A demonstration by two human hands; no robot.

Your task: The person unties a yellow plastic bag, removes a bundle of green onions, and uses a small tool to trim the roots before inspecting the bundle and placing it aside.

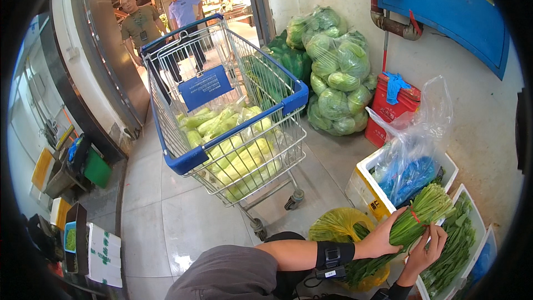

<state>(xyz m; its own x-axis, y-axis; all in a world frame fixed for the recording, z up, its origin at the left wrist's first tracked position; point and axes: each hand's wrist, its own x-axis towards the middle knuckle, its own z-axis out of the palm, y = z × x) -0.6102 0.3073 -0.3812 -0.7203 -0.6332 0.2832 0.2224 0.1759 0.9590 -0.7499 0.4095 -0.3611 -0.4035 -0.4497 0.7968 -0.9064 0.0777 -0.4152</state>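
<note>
My left hand (381, 235) is wrapped around a thick bundle of green vegetable stalks (420, 212), with a red tie (414, 214) around it. The fingertips of my right hand (431, 243) pinch the bundle's near side, just below that tie. The cut stalk ends point up and right; the leafy ends hang down to the left, over a yellow plastic bag (329, 221). Behind the bundle is a white foam box (356, 193) holding blue and clear plastic bags. A second foam box (481, 233) with leafy greens (452, 243) lies right of my right hand.
A shopping cart (245, 131) with bagged pale-green gourds (245, 160) stands ahead. Bagged cabbages (339, 75) and a red bucket (381, 108) line the wall. Two people (143, 25) are at the doorway. Another foam box (104, 254) and a green bin (96, 168) are at left.
</note>
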